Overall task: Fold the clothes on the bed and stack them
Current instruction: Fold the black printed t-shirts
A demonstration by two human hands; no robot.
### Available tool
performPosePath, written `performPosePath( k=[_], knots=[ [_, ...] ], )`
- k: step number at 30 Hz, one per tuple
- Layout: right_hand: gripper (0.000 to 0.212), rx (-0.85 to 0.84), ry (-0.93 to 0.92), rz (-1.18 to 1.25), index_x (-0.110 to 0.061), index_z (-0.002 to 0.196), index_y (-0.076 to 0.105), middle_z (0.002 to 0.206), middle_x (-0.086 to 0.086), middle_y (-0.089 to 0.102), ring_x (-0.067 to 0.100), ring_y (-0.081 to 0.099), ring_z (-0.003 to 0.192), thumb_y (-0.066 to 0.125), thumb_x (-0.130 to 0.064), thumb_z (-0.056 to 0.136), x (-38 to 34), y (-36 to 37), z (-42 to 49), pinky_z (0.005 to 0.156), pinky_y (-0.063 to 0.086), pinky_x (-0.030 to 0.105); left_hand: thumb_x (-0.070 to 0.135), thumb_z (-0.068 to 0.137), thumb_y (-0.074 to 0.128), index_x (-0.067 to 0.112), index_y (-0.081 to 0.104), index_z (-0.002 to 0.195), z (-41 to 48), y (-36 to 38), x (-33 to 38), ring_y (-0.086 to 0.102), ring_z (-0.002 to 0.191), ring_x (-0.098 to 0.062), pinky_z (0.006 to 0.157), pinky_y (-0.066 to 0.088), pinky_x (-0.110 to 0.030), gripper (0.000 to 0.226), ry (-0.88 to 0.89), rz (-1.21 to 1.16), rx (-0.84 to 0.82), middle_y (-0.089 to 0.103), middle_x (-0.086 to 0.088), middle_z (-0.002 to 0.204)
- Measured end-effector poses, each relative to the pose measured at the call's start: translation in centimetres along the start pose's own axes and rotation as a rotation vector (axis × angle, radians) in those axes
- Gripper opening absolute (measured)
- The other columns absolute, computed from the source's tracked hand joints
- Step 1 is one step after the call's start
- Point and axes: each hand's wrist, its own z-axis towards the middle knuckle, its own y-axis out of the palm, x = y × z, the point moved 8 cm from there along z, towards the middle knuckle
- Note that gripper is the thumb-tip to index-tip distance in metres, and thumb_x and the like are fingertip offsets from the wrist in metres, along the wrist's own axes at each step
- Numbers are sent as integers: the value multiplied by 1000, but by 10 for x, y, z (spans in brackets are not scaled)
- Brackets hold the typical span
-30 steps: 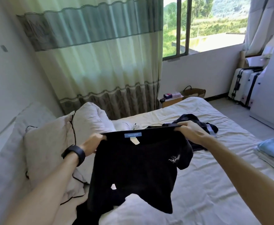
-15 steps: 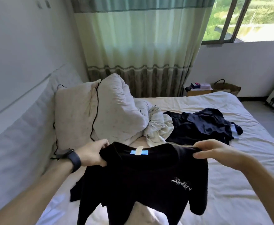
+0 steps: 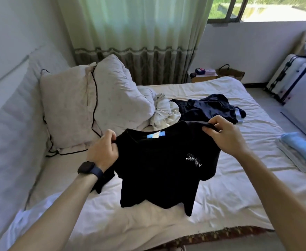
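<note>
We are holding a black shirt [image 3: 157, 174] up over the middle of the bed [image 3: 230, 196], one hand at each shoulder. Our left hand [image 3: 103, 151], with a dark watch [image 3: 87, 167] on its wrist, is gripping the left shoulder, its fingers curled round bunched cloth. Our right hand [image 3: 224, 136] is pinching the right shoulder between thumb and fingers, a little higher and nearer the bed's far side. The shirt is hanging open between them, collar up, with a blue label [image 3: 155, 135] showing inside the neck and a small white print [image 3: 194, 159] on the chest. Its hem is reaching down to the sheet on the bed's near half; we cannot tell whether it is touching. One sleeve is drooping under our left wrist.

Further across the bed, a heap of dark clothes [image 3: 208, 109] is lying unfolded, and a crumpled white garment [image 3: 164, 113] is lying just beside it, toward the bed's head. Two pale pillows [image 3: 67, 109] are leaning at the bed's head, with a black cord [image 3: 94, 98] running down between them. On the bed's right edge a folded stack [image 3: 300, 151] is sitting, a light blue piece on top, well apart from the shirt.

Beyond the bed's far side a green curtain [image 3: 139, 33] is hanging beside a window [image 3: 257, 8]. A box [image 3: 204, 77] and a woven basket [image 3: 230, 72] are standing just past the bed's far corner, and a white suitcase [image 3: 291, 78] is standing well off the bed's foot.
</note>
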Motion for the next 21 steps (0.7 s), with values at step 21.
performPosePath(
  k=[21],
  knots=[
    [21, -117, -283, -359, -28, 99, 56, 88, -23, 52, -9, 52, 81, 73, -17, 93, -32, -120, 5, 64, 33, 4, 44, 85, 75, 27, 77, 95, 43, -112, 77, 67, 79, -34, 69, 51, -40, 20, 57, 177, 221, 74, -7, 81]
  ],
)
